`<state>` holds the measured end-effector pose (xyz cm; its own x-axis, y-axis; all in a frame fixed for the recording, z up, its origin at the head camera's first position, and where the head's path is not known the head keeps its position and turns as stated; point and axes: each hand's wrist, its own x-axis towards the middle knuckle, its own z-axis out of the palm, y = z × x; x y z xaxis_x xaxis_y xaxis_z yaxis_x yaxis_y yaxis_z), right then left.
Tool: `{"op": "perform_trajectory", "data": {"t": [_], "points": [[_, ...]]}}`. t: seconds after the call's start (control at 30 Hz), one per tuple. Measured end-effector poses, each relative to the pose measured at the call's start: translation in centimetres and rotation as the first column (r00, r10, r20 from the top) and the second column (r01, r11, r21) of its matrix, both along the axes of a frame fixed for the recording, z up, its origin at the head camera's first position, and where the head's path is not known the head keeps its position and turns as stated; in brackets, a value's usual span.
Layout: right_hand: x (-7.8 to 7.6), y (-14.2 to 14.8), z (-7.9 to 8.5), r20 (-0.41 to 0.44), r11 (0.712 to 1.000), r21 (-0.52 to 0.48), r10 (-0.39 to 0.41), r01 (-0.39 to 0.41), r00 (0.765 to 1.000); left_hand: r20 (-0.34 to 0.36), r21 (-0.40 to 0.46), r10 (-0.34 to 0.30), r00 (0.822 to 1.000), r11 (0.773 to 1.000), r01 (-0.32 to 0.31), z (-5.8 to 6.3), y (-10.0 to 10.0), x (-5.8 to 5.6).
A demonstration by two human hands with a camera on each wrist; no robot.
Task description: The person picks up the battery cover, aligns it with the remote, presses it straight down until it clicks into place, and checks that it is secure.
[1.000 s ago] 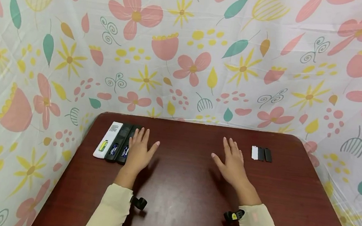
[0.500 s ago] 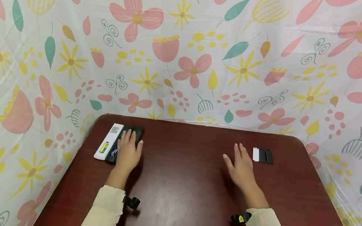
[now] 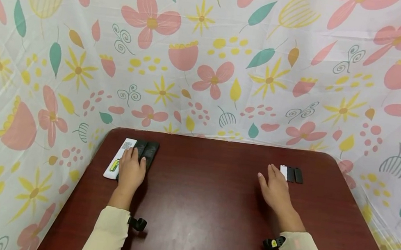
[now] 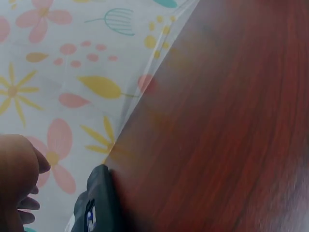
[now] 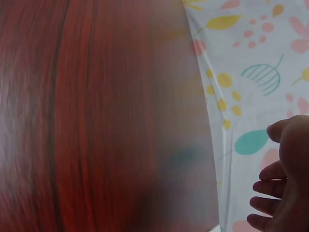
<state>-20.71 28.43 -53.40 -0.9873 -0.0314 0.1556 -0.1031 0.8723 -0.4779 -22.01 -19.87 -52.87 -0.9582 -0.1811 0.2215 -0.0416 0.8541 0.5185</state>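
Observation:
My left hand (image 3: 131, 173) is over a row of remote controls at the table's left, fingers extended and holding nothing. The white remote (image 3: 113, 166) lies back up, a yellow-green battery in its bay. Beside it lie two black remotes (image 3: 150, 152), partly covered by the hand; one black remote (image 4: 107, 203) shows end-on in the left wrist view, past the left thumb. My right hand (image 3: 276, 189), fingers relaxed, hovers beside three small battery covers: a white cover (image 3: 284, 171) and two black covers (image 3: 294, 175). Its fingertips hide part of the white one.
A dark reddish-brown table (image 3: 191, 206) spans the lower view, its far corners rounded. A flower-print cloth (image 3: 208, 60) hangs behind it and along both sides. Dark wrist cameras (image 3: 137, 224) sit on both wrists, below cream sleeves (image 3: 104, 233).
My left hand has moved left, from the right-hand black remote across toward the white one. My right hand has moved right, up to the covers. The remotes and covers stay in place.

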Motion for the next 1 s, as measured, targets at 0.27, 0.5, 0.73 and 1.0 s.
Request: {"op": "perform_trajectory", "data": {"t": [0.27,0.5,0.73,1.0], "points": [[-0.5,1.6,0.4,0.015,0.999,0.043,-0.024,0.024,1.0,-0.079,-0.013,0.065,0.995,0.998,-0.066,-0.2,-1.8,0.0],[-1.1,2.7,-0.4,0.025,0.997,0.063,-0.057,0.055,0.998,-0.039,-0.028,0.108,0.993,0.994,-0.109,-0.7,-3.1,0.1],[-1.6,3.4,-1.1,0.014,0.99,0.115,-0.086,0.083,0.996,-0.088,-0.004,0.158,0.984,0.987,-0.159,-1.5,-3.8,0.5],[-1.9,4.3,-1.6,0.105,0.983,0.162,-0.102,0.084,0.989,-0.011,0.002,0.201,0.98,0.98,-0.201,-1.9,-4.9,0.8]]}}
